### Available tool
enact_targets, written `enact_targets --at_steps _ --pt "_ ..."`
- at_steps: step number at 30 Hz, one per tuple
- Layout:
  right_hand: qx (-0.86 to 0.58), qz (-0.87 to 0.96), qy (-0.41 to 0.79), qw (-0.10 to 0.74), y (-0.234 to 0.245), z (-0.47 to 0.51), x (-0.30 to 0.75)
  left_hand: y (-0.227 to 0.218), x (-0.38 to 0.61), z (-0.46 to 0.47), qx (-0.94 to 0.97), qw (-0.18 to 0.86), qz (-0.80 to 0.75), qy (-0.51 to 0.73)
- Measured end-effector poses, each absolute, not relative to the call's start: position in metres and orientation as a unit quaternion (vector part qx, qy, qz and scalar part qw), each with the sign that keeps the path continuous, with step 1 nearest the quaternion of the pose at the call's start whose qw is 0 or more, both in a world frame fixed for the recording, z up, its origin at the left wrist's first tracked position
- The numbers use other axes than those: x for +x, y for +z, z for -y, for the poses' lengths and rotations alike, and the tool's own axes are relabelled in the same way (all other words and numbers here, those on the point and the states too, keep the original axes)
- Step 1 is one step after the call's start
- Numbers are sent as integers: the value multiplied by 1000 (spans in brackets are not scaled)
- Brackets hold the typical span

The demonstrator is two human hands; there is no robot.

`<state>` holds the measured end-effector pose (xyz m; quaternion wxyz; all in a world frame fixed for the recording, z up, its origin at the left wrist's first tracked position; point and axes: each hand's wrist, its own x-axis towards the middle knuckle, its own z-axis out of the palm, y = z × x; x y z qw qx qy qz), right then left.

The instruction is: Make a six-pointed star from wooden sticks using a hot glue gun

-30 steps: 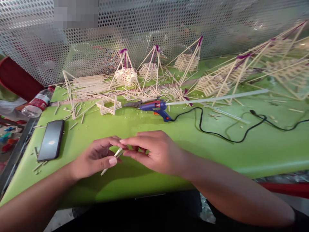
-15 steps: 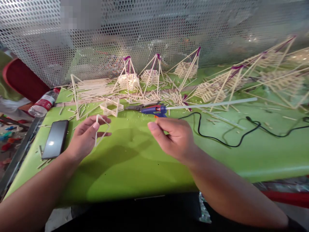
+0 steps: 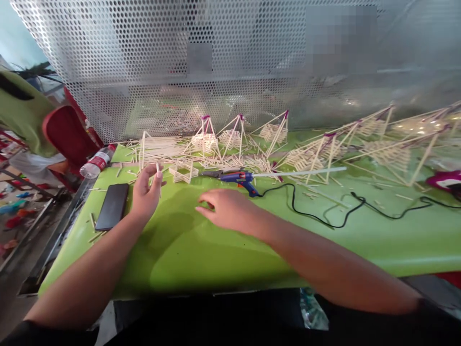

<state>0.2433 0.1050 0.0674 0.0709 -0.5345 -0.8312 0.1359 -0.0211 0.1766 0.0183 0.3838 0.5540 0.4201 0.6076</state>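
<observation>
My left hand (image 3: 147,194) is raised over the left part of the green table, its fingers closed on a small wooden-stick triangle (image 3: 158,169). The triangle is seen nearly edge-on, and the fingers hide part of it. My right hand (image 3: 226,207) hovers over the middle of the table, thumb and forefinger apart with nothing visible between them. Beyond the hands lies a small star-shaped stick frame (image 3: 183,173). To its right are pliers (image 3: 212,173) and a blue glue gun (image 3: 236,177) with a long glue stick (image 3: 302,172) in its back end.
A phone (image 3: 112,206) lies left of my left hand, with a bottle (image 3: 96,163) at the table's left edge. Several stick pyramids with purple tips (image 3: 205,137) stand along the back, among loose sticks (image 3: 163,148). A black cable (image 3: 317,222) winds across the right side.
My right hand has moved left toward my left hand, and its thumb and forefinger have parted. The triangle has turned from a slanted view to nearly edge-on. The camera view has shifted.
</observation>
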Motion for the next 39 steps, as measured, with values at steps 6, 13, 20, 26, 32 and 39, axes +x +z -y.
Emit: enact_targets --at_steps 6,13,20,26,32,39 --pt "-585 808 65 5 88 -166 202 7 -23 -184 536 383 -413 629" --pt "-615 782 51 -85 76 -205 162 0 -27 -193 496 396 -396 664" --pt "-633 769 -19 -88 90 -192 170 -3 -26 -198 463 413 -388 682" --pt "-651 754 -89 -7 123 -161 193 -3 -27 -200 444 417 -390 690" --pt "-552 834 -4 0 124 -113 240 -3 -29 -201 451 411 -396 685" --pt "-422 897 130 -21 75 -94 263 -2 -29 -199 461 400 -415 675"
